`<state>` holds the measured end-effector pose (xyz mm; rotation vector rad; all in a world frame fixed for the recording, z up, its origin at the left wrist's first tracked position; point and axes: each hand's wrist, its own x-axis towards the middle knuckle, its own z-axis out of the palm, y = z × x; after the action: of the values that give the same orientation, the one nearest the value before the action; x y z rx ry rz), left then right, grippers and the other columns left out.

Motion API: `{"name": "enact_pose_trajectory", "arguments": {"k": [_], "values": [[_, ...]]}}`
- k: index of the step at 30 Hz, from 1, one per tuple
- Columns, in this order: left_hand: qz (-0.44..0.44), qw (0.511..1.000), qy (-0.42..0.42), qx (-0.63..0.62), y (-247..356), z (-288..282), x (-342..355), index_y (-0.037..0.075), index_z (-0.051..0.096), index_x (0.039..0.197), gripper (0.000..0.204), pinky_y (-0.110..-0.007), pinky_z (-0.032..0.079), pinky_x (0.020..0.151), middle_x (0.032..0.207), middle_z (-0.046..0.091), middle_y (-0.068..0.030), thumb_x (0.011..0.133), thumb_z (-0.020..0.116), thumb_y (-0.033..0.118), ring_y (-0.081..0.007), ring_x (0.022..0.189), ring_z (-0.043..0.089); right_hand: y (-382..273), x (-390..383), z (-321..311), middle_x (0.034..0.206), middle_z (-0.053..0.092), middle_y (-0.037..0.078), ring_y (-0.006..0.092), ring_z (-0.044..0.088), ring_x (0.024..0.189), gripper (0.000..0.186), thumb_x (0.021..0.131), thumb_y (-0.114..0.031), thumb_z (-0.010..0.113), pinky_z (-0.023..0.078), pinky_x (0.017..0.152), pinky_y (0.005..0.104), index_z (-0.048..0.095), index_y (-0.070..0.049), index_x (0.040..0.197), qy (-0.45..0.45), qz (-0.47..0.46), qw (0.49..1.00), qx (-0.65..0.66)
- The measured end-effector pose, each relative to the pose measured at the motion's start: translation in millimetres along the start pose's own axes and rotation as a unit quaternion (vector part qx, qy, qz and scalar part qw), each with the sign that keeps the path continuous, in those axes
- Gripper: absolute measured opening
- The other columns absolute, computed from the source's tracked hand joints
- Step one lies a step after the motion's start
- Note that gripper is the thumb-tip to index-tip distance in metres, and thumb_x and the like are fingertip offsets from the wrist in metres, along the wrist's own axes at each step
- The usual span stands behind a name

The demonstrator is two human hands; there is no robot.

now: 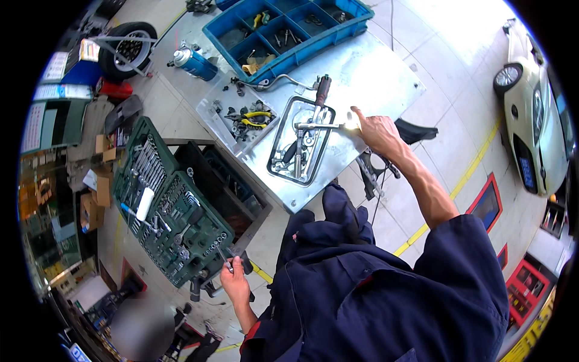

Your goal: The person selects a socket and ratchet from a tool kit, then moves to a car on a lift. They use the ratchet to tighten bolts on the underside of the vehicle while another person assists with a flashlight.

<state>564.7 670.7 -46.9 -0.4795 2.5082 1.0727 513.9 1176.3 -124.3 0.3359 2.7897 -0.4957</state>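
My right hand [383, 136] is closed round the end of a chrome bar-handled wrench [324, 126], its thumb sticking out. The wrench lies level over a black-rimmed metal tray [327, 158]; a long socket extension [298, 154] runs down from its head. Other hand tools lie in the tray, among them a ratchet with a black and red grip [323, 90] that reaches over the far rim. Low on the left, my left hand [236, 283] is closed on a short metal rod-like tool [228, 265], its exact kind unclear, by the corner of an opened green socket-set case [175, 274].
The tray stands on a metal-topped workbench [386, 84]. Farther back are a blue divided bin [289, 57], a blue spray can [196, 65] and a clear box [220, 123] with yellow-handled pliers [256, 114]. A car [528, 114] stands right; a blurred person [142, 329] is lower left.
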Motion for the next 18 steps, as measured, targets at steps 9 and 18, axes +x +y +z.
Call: {"name": "enact_pose_trajectory", "arguments": {"k": [9,18], "values": [[-0.024,0.997,0.057,-0.042,11,57,-29,0.001,0.064,0.086,0.029,-0.024,0.035,0.057,0.068,0.051,0.0032,0.1,0.062,0.026,-0.0057,0.062,0.042,-19,-9,-25,0.066,0.065,0.022,0.0369,0.065,0.06,0.039,0.085,-0.033,0.065,0.052,0.061,0.0446,0.07,0.003,0.071,-0.076,-0.152,0.985,-0.021],[-0.002,0.998,0.047,-0.039,34,70,-36,0.001,0.065,0.089,0.031,-0.027,0.033,0.055,0.065,0.047,0.0036,0.099,0.064,0.03,-0.007,0.061,0.039,-32,52,-51,0.074,0.067,0.026,0.0422,0.068,0.075,0.043,0.081,-0.037,0.071,0.053,0.073,0.0471,0.07,0.005,0.077,-0.074,-0.11,0.991,0.021]]}}
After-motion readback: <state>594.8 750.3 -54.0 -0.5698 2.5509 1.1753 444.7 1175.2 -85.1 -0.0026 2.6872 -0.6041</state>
